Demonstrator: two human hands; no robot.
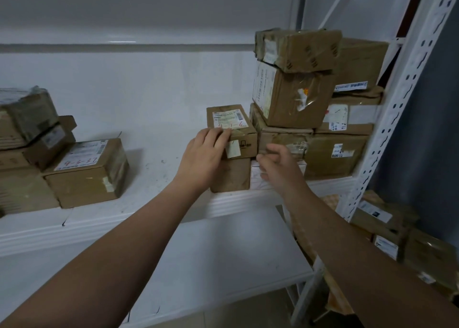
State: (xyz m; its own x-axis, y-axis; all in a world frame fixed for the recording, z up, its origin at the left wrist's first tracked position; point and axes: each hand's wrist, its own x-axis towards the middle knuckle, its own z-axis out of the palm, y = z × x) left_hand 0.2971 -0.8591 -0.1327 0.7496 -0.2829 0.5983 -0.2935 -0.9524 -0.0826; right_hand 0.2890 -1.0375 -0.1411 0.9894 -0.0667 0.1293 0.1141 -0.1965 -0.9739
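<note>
A small cardboard parcel with a white label marked in red "4-1-6" lies on top of another brown box on the white shelf. My left hand rests on the parcel's front left corner, fingers laid over its top edge. My right hand hovers just right of it with fingers loosely curled, holding nothing, in front of a white box and the lowest parcel of the stack.
A tall stack of taped cardboard parcels fills the shelf's right end against the perforated white upright. More parcels sit at the left. A lower white shelf lies below, with boxes on the neighbouring rack.
</note>
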